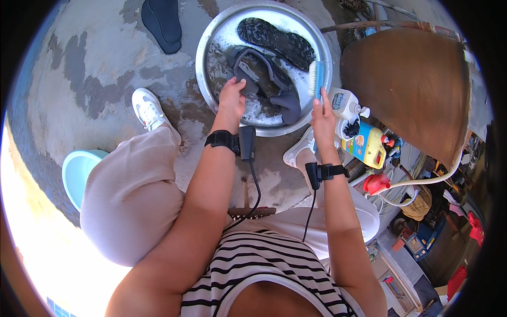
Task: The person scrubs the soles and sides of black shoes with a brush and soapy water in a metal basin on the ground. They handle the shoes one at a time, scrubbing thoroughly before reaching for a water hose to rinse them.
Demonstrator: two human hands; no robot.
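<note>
My left hand [233, 97] pinches the edge of a dark grey fabric shoe [273, 75], which lies partly in soapy water in a round metal basin [202, 67]. At the basin's right side, my right hand [324, 113] grips the end of a blue scrub brush [319, 79] whose white bristles face left. A second dark shoe [277, 41] floats sole up among the suds at the top of the basin. On the concrete floor to the upper left lies a pair of dark insoles [162, 25]. The brush does not touch the held shoe.
A white bottle [344, 104], a white cup [340, 128] and a yellow detergent jug [370, 144] stand right of the basin. Beyond them are a large brown vessel [404, 87] and a pale hose with a red fitting [376, 184]. A light blue tub [77, 170] sits beside my left leg.
</note>
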